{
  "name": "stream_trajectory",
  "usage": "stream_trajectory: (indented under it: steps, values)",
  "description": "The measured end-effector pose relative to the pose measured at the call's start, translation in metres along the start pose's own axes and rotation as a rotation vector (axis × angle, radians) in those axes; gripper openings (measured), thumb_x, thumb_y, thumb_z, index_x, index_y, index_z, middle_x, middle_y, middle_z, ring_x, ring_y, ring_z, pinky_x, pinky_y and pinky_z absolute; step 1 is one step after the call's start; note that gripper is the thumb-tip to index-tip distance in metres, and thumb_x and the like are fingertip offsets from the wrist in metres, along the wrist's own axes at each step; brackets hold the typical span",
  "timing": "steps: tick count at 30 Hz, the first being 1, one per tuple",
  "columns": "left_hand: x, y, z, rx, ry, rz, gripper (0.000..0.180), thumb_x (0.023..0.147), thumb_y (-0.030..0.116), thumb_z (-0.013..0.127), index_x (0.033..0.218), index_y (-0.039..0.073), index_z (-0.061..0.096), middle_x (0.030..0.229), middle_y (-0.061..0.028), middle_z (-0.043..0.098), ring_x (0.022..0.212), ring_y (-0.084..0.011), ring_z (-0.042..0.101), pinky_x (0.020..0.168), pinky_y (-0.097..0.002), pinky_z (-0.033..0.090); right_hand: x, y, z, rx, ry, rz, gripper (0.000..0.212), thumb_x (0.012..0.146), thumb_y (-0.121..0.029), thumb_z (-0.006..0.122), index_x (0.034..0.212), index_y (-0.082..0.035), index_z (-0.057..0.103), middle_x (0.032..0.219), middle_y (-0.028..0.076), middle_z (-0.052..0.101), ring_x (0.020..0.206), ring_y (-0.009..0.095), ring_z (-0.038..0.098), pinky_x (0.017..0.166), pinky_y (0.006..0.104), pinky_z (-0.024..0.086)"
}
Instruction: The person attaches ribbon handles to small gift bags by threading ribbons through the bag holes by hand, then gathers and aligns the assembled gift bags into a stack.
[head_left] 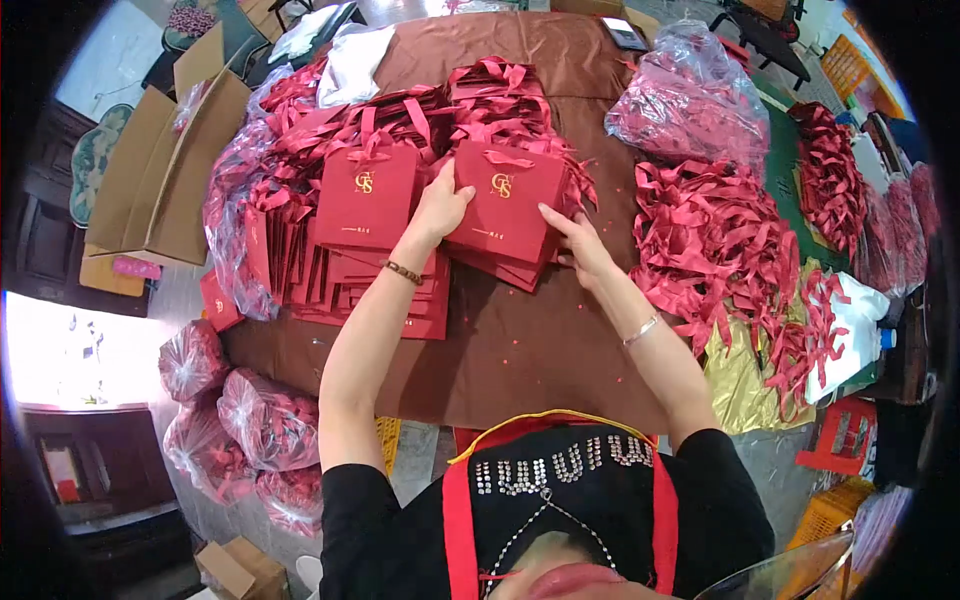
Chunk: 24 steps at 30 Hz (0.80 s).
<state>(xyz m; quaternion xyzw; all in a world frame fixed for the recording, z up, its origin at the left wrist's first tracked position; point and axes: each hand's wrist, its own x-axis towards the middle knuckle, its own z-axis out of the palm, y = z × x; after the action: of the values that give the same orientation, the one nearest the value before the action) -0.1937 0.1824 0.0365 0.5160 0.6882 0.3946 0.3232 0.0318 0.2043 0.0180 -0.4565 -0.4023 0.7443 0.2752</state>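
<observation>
In front of me is a flat red paper gift bag (505,205) with gold print and a ribbon handle, lying over a small stack of similar bags. My left hand (440,208) is closed at its left edge, thumb over the front and some fingers hidden behind. On the opposite edge, my right hand (582,245) grips with its thumb on the front and fingers partly behind. Just left of my left hand, another red gift bag (366,195) tops a pile. Behind both, more bags (495,95) are heaped with their ribbons loose.
A brown cloth-covered table (500,365) bears everything. Red ribbons (715,240) form a heap on the right, below a clear plastic bag (690,105) of red items. An opened cardboard box (170,165) stands at the left. Filled plastic bags (265,420) sit on the floor at lower left.
</observation>
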Motion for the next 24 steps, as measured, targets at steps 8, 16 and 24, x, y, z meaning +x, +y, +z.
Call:
stream_trajectory:
  steps: [8, 16, 24]
  values:
    - [0.003, 0.017, 0.013, 0.481, -0.069, -0.014, 0.052, 0.084, 0.021, 0.055, 0.131, 0.004, 0.038, 0.124, -0.0211, 0.053, 0.114, -0.0365, 0.051, 0.095, -0.0409, 0.041, 0.038, 0.012, -0.003, 0.004, 0.112, -0.097, 0.086, 0.068, -0.024, 0.078, 0.133, 0.0, 0.027, 0.127, 0.013, 0.047, 0.114, 0.024, 0.05, 0.093, 0.0414, 0.043]
    - [-0.021, -0.003, 0.057, 0.333, 0.111, -0.124, 0.074, 0.084, 0.036, 0.056, 0.14, 0.002, 0.021, 0.141, -0.0248, 0.027, 0.13, -0.041, 0.027, 0.101, -0.0548, 0.029, 0.045, 0.003, -0.02, 0.042, 0.005, -0.12, 0.08, 0.064, -0.012, 0.078, 0.122, 0.006, 0.027, 0.115, 0.018, 0.051, 0.103, 0.027, 0.056, 0.087, 0.0363, 0.049]
    - [-0.059, -0.019, 0.059, 0.09, 0.09, -0.195, 0.098, 0.076, 0.06, 0.058, 0.138, -0.007, 0.022, 0.136, -0.0306, 0.032, 0.129, -0.0405, 0.03, 0.104, -0.0478, 0.027, 0.0, 0.009, -0.049, 0.162, -0.135, -0.123, 0.058, 0.074, -0.002, 0.067, 0.126, -0.003, 0.042, 0.119, 0.008, 0.054, 0.11, 0.021, 0.052, 0.095, 0.0349, 0.043]
